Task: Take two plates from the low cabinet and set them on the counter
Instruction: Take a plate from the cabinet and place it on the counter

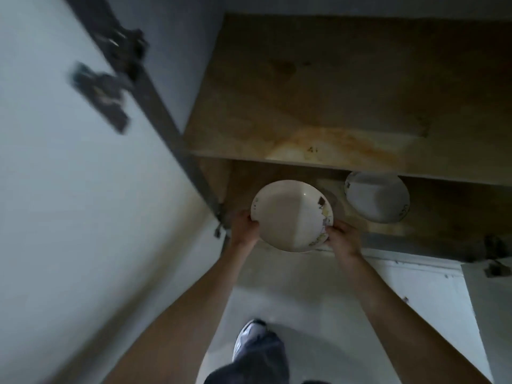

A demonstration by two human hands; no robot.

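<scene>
A white plate (288,214) with a coloured pattern on its right rim hangs at the front of the low cabinet's bottom shelf. My left hand (245,227) grips its left edge and my right hand (342,239) grips its lower right edge. A second white plate (376,196) lies on the bottom shelf (443,217) to the right, partly tucked under the upper shelf. Neither hand touches that one.
The open cabinet door (83,189) with dark hinges stands close on the left. A stained wooden upper shelf (318,106) overhangs the plates. Another open door (487,300) is at the lower right. My shoe (249,339) stands on the pale floor below.
</scene>
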